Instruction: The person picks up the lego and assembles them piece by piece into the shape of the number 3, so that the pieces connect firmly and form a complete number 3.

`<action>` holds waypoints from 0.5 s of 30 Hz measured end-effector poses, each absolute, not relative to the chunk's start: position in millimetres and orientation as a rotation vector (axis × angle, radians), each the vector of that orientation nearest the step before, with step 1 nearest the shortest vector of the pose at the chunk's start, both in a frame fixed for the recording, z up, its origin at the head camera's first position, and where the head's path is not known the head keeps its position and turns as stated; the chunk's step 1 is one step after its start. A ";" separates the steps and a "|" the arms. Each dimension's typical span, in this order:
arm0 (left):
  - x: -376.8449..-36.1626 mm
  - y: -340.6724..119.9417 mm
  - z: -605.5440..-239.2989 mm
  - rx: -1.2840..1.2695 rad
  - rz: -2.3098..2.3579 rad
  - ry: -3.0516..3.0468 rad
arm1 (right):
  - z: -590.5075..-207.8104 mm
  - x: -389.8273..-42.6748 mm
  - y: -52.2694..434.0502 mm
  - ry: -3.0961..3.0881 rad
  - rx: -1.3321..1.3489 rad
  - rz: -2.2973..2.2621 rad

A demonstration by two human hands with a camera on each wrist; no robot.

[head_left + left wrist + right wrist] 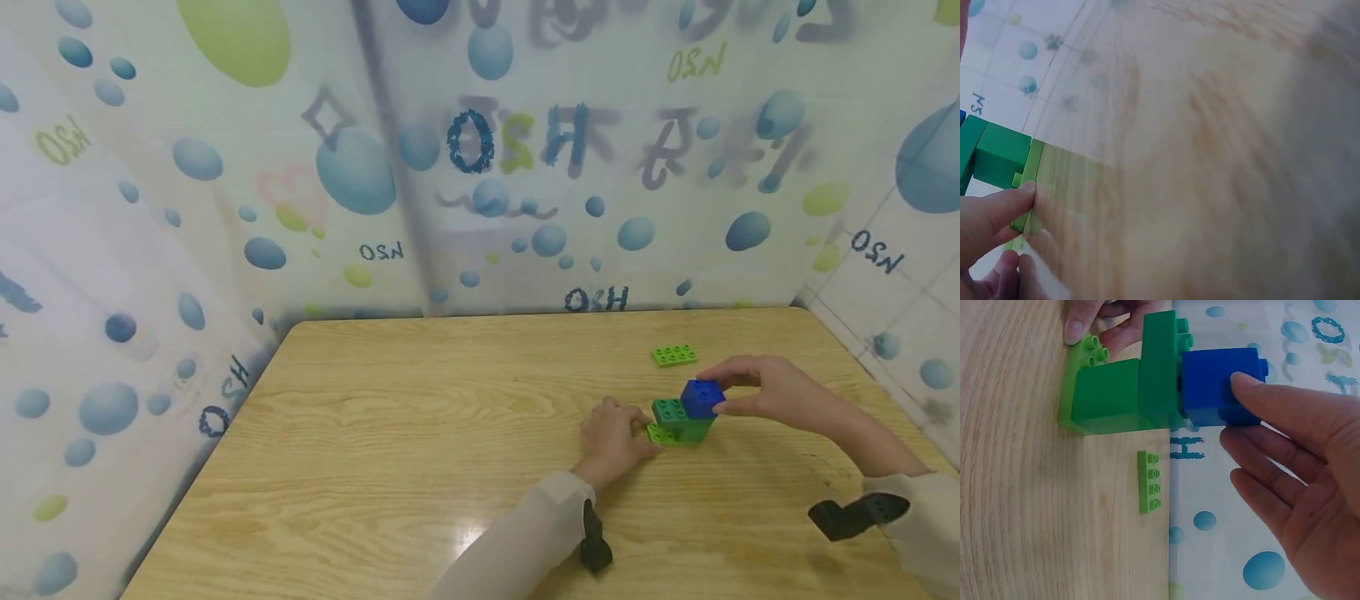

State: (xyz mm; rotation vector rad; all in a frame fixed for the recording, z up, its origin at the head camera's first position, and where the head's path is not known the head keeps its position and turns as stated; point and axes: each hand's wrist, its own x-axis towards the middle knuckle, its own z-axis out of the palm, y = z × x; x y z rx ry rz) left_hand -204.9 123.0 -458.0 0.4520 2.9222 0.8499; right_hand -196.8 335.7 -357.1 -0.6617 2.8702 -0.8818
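Observation:
A small block stack stands on the wooden table point(420, 433): a light green base plate point(1071, 384), a green brick point(1107, 394), a dark green brick point(1160, 365) and a blue brick point(702, 397) on top. My right hand point(718, 398) pinches the blue brick point(1216, 387), with the thumb point(1260, 387) on its side. My left hand point(643, 433) grips the left end of the base plate point(1035, 181), one fingertip point(1019, 194) pressed against its edge. The green brick point(1000, 156) sits just above that finger.
A loose light green plate point(673, 355) lies flat on the table just behind the stack, also seen in the right wrist view point(1149, 481). A bubble-patterned curtain point(480, 167) closes off the back and sides. The table's left half holds nothing.

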 end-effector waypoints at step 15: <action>-204.3 123.5 -458.7 0.486 0.880 2.931 | -356.1 -199.7 331.6 2.850 -0.634 -0.888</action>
